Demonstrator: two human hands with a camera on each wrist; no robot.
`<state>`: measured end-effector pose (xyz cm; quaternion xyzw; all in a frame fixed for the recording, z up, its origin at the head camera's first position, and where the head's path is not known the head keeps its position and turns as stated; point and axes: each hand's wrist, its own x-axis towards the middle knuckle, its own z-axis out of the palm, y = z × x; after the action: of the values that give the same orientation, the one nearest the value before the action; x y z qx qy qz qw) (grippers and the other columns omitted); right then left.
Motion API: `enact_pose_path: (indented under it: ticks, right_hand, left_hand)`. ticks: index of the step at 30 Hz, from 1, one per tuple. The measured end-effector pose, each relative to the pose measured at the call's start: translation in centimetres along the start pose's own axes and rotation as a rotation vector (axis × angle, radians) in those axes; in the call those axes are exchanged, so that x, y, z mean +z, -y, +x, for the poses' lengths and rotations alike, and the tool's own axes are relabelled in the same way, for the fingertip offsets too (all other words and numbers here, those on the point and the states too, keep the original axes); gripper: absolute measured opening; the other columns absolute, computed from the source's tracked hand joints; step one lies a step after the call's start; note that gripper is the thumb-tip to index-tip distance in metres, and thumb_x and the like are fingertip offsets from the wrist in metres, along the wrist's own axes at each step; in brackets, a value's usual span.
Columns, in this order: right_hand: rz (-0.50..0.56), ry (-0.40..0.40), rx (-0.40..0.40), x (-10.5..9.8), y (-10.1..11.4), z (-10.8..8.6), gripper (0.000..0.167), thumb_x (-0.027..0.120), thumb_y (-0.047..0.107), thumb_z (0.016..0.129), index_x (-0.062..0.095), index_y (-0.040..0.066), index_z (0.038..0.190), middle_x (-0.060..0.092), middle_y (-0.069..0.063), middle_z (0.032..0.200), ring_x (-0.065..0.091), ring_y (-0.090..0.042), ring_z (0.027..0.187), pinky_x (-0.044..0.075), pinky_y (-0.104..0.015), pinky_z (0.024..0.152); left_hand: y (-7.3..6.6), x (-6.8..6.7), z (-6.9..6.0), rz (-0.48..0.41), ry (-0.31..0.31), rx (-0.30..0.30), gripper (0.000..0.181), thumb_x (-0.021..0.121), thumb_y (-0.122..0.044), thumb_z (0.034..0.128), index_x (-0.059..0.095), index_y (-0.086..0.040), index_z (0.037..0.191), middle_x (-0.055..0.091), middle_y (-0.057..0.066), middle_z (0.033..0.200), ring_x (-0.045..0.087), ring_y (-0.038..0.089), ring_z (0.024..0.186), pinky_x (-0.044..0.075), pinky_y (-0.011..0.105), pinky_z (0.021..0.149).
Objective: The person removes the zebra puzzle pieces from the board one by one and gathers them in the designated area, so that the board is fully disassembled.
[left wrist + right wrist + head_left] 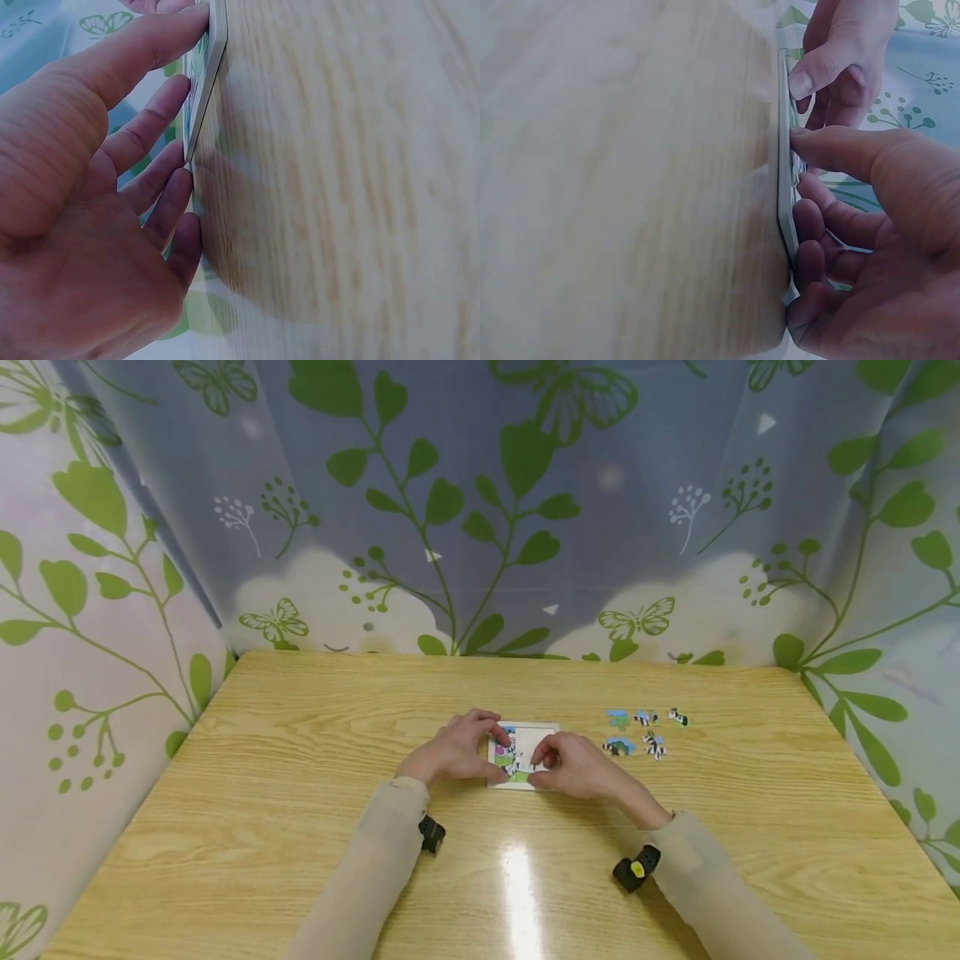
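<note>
A small jigsaw puzzle board (522, 785) with a pale rim lies on the table, partly filled with a zebra picture. My left hand (463, 747) is at its left side, thumb on the near part and fingertips at the far part; in the left wrist view the fingers (146, 131) are spread and fairly straight. My right hand (579, 766) is over the board's right half, its fingers curled. Thumb and index finger are round a puzzle piece (796, 161) at the board's surface, mostly hidden by the fingers. Right of the board lie several loose puzzle pieces (655, 747).
The wooden table (300, 735) reaches back to a leaf-patterned curtain (465, 527), with more curtain at both sides. The loose pieces lie in two rows just beyond the right hand. A black band (636, 869) is round the right wrist.
</note>
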<state>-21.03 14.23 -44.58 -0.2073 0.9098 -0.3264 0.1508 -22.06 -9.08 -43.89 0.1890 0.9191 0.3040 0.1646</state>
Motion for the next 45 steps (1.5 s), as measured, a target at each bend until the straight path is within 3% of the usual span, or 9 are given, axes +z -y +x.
enact_pose_path:
  ticks: [12,21,28,41,45]
  right_hand:
    - [-0.03,0.0,-0.004,0.2,0.1,0.2,0.02,0.078,0.02,0.088,0.065,0.007,0.096,0.062,-0.003,0.086,0.054,-0.013,0.078,0.044,-0.029,0.072]
    - [0.237,0.03,-0.054,0.0,-1.0,-0.6,0.012,0.07,0.006,0.092,0.065,0.004,0.102,0.067,-0.008,0.092,0.059,-0.017,0.081,0.047,-0.026,0.068]
    - [0.308,-0.019,-0.024,-0.4,-1.5,-1.0,0.013,0.067,0.007,0.094,0.067,0.003,0.106,0.07,-0.01,0.098,0.062,-0.017,0.088,0.049,-0.027,0.075]
    - [0.356,-0.118,0.038,-3.8,-3.9,-4.1,0.021,0.068,0.017,0.098,0.066,0.005,0.115,0.069,-0.012,0.105,0.065,-0.023,0.092,0.054,-0.032,0.074]
    - [0.343,-0.153,0.049,-5.1,-5.0,-5.4,0.022,0.068,0.018,0.099,0.065,0.004,0.116,0.07,-0.013,0.105,0.066,-0.019,0.092,0.056,-0.033,0.075]
  left_hand:
    - [0.0,0.0,0.0,0.002,0.0,0.0,0.034,0.084,-0.031,0.0822,0.068,-0.025,0.112,0.038,0.0,0.162,0.034,0.035,0.148,0.027,0.056,0.121]
    - [0.1,0.1,-0.1,-0.008,-0.001,-0.004,0.035,0.085,-0.029,0.0815,0.068,-0.024,0.111,0.038,0.001,0.162,0.033,0.036,0.149,0.026,0.055,0.122]
    - [0.1,0.1,-0.2,-0.016,0.001,-0.004,0.035,0.085,-0.029,0.0815,0.069,-0.025,0.112,0.038,0.0,0.162,0.032,0.036,0.15,0.025,0.055,0.123]
    - [0.1,0.0,-0.2,-0.026,0.008,0.001,0.034,0.085,-0.03,0.0828,0.068,-0.025,0.112,0.037,0.0,0.163,0.03,0.036,0.151,0.024,0.056,0.123]
    - [0.1,0.0,-0.2,-0.03,0.004,0.003,0.034,0.085,-0.03,0.0825,0.068,-0.025,0.112,0.037,0.0,0.163,0.03,0.036,0.151,0.024,0.056,0.123]
